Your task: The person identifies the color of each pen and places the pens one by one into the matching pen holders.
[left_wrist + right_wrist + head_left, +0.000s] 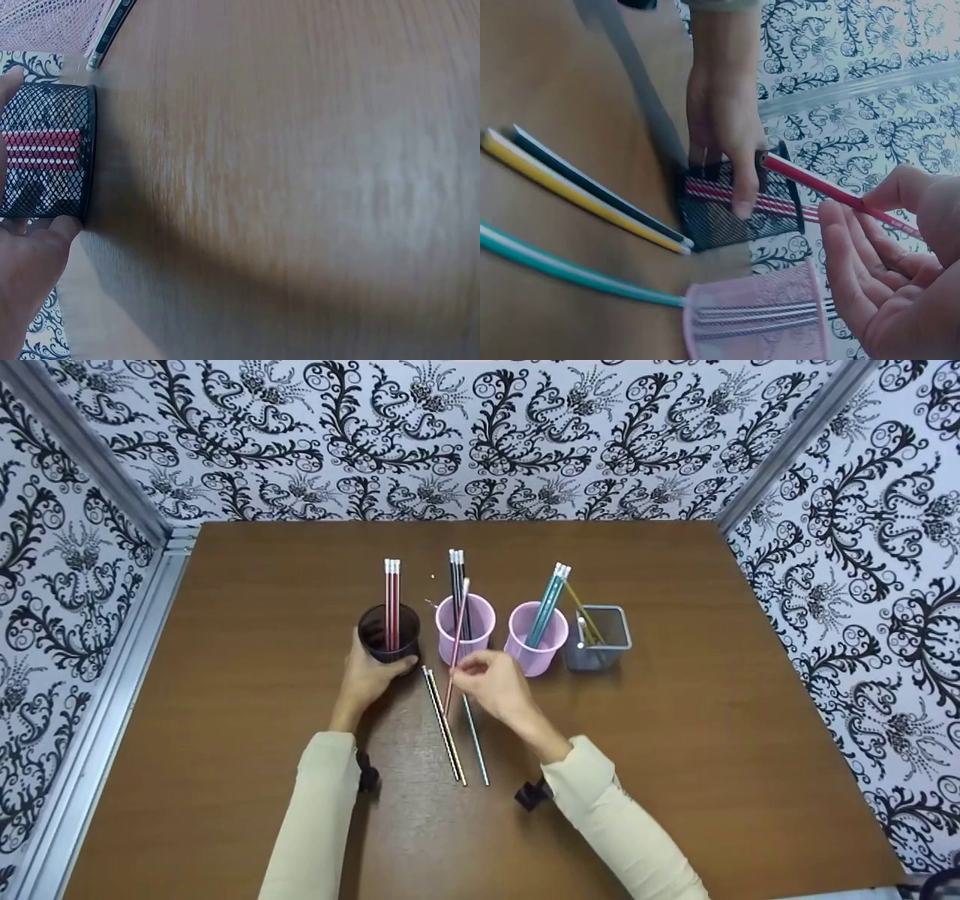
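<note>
My left hand (pixel 366 679) grips the black mesh cup (pixel 409 631) around its side, thumb at the front. Several red pencils (pixel 392 600) stand inside it, white ends up. My right hand (pixel 495 682) pinches another red pencil (pixel 817 184) between thumb and fingertips, in front of the left pink cup (pixel 482 631). In the right wrist view this pencil's dark end is near the black cup. On the table between my hands lie a black pencil (pixel 442 727), a yellow pencil (pixel 450 736) and a teal pencil (pixel 476 742).
Black pencils (pixel 457 574) stand in the left pink cup. Beside it, the right pink cup (pixel 535 662) holds teal pencils (pixel 547 607). At the row's right end, a grey square mesh holder (pixel 613 634) contains a yellow pencil (pixel 585 611) and white-ended ones. Patterned walls enclose the brown table (pixel 712 735).
</note>
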A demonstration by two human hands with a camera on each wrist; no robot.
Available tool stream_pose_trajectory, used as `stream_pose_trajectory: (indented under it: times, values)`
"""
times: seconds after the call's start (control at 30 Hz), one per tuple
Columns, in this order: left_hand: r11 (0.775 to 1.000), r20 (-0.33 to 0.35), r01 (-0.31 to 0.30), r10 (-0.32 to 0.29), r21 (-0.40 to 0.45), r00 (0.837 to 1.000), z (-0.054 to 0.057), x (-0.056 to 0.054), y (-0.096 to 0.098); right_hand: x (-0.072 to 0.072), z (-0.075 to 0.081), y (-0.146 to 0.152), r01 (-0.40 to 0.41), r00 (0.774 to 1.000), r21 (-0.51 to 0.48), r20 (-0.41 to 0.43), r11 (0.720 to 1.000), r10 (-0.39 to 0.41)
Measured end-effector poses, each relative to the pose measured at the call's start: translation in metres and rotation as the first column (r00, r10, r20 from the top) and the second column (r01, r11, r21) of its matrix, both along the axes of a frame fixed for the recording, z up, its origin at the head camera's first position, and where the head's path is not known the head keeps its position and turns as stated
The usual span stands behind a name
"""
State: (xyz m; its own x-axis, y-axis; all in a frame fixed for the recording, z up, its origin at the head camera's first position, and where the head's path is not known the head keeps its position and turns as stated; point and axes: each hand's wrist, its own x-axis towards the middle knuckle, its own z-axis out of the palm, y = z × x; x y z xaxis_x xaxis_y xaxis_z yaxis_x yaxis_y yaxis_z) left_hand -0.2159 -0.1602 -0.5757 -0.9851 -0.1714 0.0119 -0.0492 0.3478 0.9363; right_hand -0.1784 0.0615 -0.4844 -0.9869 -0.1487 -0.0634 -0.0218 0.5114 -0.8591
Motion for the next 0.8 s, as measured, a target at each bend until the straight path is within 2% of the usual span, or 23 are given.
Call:
stream_pose_trajectory:
  times: [0.17,0.4,0.5,0.6,0.7,0.8]
  values:
    - [1.0,-0.006,-0.004,0.004,0.001,1.0,0.0,-0.001,-0.001,-0.019,0.013,-0.011,-0.02,1.0,-0.081,-0.014,0.997,0.019]
    - [1.0,0.015,0.009,-0.01,0.005,1.0,-0.002,0.0,-0.001,-0.049,0.031,-0.028,-0.043,0.99,0.025,-0.131,0.999,0.046]
    - [1.0,0.017,0.009,-0.01,0.013,1.0,-0.001,0.0,-0.001,-0.06,0.037,-0.035,-0.054,0.991,0.012,-0.123,0.998,0.055]
    - [1.0,0.018,0.01,-0.01,0.005,1.0,0.0,-0.001,-0.002,-0.07,0.042,-0.042,-0.053,0.993,-0.048,-0.106,0.997,0.047]
    - [1.0,0.016,0.007,-0.007,0.007,1.0,-0.001,-0.001,-0.001,-0.077,0.04,-0.049,-0.046,0.995,-0.122,-0.088,0.991,0.035]
    - [1.0,0.013,0.013,-0.013,0.013,1.0,-0.001,-0.002,0.0,-0.082,0.032,-0.057,-0.015,0.999,-0.134,-0.05,0.991,0.009]
